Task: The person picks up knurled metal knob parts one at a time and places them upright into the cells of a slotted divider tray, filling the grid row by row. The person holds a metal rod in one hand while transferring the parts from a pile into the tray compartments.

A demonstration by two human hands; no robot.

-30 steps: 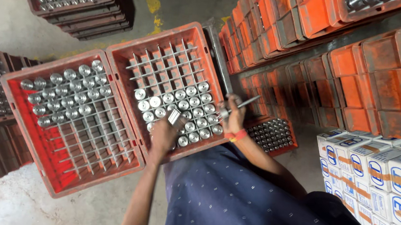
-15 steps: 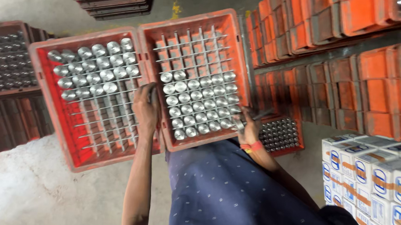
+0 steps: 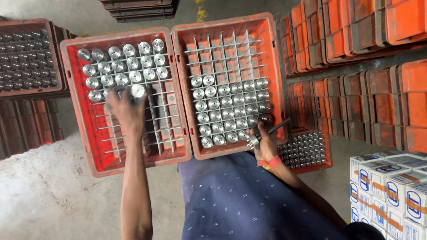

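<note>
A: Biggest things first. Stacks of orange crates [image 3: 392,72] fill the right side, standing on the concrete floor [image 3: 32,207]. Dark crates of metal parts [image 3: 12,61] sit at the left edge.

B: And under the hands?

A: Two open orange crates side by side, touching. The left crate [image 3: 75,125] has a wire grid, with shiny metal cylinders [image 3: 127,66] in its far rows only. The right crate [image 3: 272,74] has its near rows full, far rows bare.

B: White and blue cartons?

A: Stacked at lower right [image 3: 403,198], well apart from the crates.

B: Hands now.

A: Left hand [image 3: 124,109] is over the left crate, at the near edge of the filled rows, fingers closed around one cylinder [image 3: 138,90]. Right hand [image 3: 265,138] rests at the near right corner of the right crate, fingers curled on a thin metal rod [image 3: 279,126]; an orange band [image 3: 270,163] is on that wrist.
</note>
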